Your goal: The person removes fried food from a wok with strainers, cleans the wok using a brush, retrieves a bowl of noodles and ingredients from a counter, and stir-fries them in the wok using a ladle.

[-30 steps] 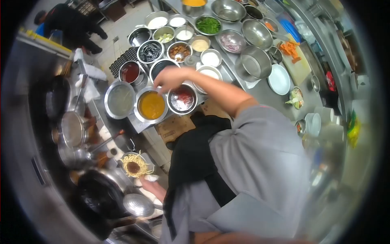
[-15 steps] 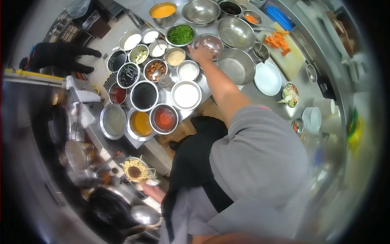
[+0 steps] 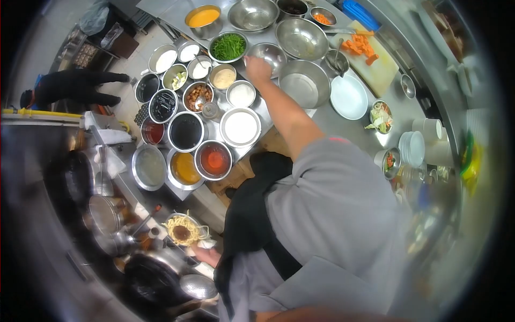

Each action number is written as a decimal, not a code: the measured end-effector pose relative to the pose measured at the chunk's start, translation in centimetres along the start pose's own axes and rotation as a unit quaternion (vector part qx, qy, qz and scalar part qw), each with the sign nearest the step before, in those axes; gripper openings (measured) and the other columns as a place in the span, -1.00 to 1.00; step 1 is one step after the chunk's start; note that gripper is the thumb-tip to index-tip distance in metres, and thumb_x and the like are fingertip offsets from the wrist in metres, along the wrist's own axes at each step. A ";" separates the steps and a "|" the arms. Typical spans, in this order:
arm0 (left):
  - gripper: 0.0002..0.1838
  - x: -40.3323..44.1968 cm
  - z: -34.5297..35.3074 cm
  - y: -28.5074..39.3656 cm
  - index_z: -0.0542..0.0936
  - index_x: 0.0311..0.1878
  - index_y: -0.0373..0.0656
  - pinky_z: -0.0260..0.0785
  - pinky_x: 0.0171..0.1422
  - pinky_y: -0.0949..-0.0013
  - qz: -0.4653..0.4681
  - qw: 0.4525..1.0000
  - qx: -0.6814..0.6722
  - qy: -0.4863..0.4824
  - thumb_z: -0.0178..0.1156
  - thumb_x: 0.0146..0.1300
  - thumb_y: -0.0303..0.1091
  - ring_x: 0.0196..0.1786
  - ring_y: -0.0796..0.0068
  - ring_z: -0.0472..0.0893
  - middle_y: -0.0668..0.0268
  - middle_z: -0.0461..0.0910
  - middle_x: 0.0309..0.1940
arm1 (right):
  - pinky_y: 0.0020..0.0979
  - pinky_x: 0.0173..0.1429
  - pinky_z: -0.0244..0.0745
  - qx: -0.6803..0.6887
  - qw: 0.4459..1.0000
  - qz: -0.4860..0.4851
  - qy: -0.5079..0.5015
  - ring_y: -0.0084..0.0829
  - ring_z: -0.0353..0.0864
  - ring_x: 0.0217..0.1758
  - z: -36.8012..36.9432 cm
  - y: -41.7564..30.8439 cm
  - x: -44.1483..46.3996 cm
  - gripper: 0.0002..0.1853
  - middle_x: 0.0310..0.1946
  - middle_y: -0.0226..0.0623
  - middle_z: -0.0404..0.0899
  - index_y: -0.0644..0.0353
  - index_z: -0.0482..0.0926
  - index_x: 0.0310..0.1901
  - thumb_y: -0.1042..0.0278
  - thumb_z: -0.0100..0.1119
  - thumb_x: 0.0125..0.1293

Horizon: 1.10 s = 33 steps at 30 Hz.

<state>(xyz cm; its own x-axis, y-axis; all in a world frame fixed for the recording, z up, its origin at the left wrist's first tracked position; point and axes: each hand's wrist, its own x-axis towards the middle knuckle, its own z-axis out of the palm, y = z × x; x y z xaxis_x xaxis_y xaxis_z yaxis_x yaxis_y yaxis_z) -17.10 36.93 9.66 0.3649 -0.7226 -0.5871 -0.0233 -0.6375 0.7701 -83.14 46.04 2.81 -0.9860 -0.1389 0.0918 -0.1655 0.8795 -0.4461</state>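
My right hand [image 3: 258,70] is stretched out with its fingers drawn together at the near-left side of a metal bowl of pale purple slices [image 3: 270,54], beside the bowl of chopped greens [image 3: 228,47]. Whatever lies between the fingertips is too small to make out. Low on the left, my left hand [image 3: 209,256] is closed round the edge of a bowl of noodles [image 3: 181,229] topped with brown sauce, with a white cloth [image 3: 206,243] at the grip.
Pots of white powder [image 3: 240,127], red liquid [image 3: 214,160], yellow liquid [image 3: 185,168] and dark liquid [image 3: 186,131] crowd the counter. Orange pieces [image 3: 360,47] lie on a cutting board [image 3: 378,72] near a white plate [image 3: 348,96]. Woks and a strainer [image 3: 197,286] stand lower left. Another person [image 3: 75,88] bends at upper left.
My right hand has gone from above the sauce pots to the bowl of purple slices, where its spread fingers have since drawn together. My left hand keeps the noodle bowl. The view has shifted.
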 end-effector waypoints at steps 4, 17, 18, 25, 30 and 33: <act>-0.55 0.2 -0.5 0.0 0.54 0.07 -0.37 0.44 -0.18 0.28 -0.003 1.000 -0.012 0.002 0.27 0.15 -0.31 -0.19 0.34 0.57 0.16 0.56 -0.14 | -0.03 -0.12 0.60 0.002 0.999 0.033 0.004 -0.03 0.73 -0.16 0.4 0.7 2.3 -0.53 -0.27 -0.04 0.72 0.17 0.71 -0.27 -0.05 -0.05 0.45; -0.65 4.5 -2.6 -2.4 0.51 0.07 -0.41 0.62 -0.21 0.18 0.008 0.972 -0.223 0.067 0.26 0.24 -0.50 -0.20 0.22 0.68 0.09 0.62 -0.11 | -0.02 0.16 0.40 0.383 0.886 0.199 -0.171 -0.13 0.52 0.16 -7.9 0.1 7.8 -0.49 0.17 -0.15 0.54 0.06 0.53 0.22 -0.09 0.07 0.40; -0.62 4.0 -3.2 -1.9 0.51 0.08 -0.44 0.62 -0.19 0.20 0.011 0.977 -0.206 0.055 0.27 0.21 -0.51 -0.21 0.25 0.68 0.09 0.63 -0.09 | -0.30 -0.23 0.49 0.433 0.872 0.133 -0.185 -0.40 0.62 -0.22 -6.2 1.5 9.4 -0.46 0.01 -0.22 0.63 0.12 0.53 0.24 -0.10 0.09 0.42; -0.72 3.2 -3.5 -0.4 0.63 -0.17 -0.46 0.50 -0.24 0.31 0.030 0.952 -0.260 0.157 0.29 0.04 -0.52 -0.33 0.38 0.67 0.18 0.68 -0.29 | -0.59 -0.77 -0.02 0.489 0.755 -0.014 -0.437 -0.73 0.17 -0.79 -7.1 -25.9 -9.5 -0.71 -0.73 -0.57 0.32 0.10 0.51 -0.36 0.09 0.19 0.42; -0.73 3.5 -7.7 -0.5 0.62 -0.13 -0.44 0.50 -0.24 0.33 0.005 0.948 -0.249 0.199 0.26 0.08 -0.52 -0.29 0.40 0.67 0.20 0.67 -0.29 | -0.65 -0.70 0.04 0.331 0.619 -0.173 -0.691 -0.74 0.18 -0.74 -2.3 -41.9 -35.7 -0.74 -0.69 -0.62 0.30 0.17 0.63 -0.09 0.15 0.22 0.40; -0.69 4.6 -12.0 -1.3 0.62 -0.08 -0.42 0.49 -0.20 0.35 0.019 0.928 -0.294 0.228 0.25 0.07 -0.52 -0.28 0.44 0.65 0.23 0.67 -0.26 | -0.60 -0.53 0.22 0.286 0.511 -0.283 -0.760 -0.71 0.33 -0.62 -0.6 -50.5 -53.6 -0.69 -0.62 -0.57 0.46 0.21 0.67 -0.26 0.09 0.21 0.41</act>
<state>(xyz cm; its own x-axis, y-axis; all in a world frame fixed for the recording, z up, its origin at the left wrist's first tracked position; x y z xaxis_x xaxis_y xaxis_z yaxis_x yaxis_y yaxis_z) -4.18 37.68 8.94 0.7329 -0.4676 -0.4942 0.4196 -0.2611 0.8693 -21.95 9.36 20.95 0.4182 -0.8724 -0.2530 0.0170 0.2860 -0.9581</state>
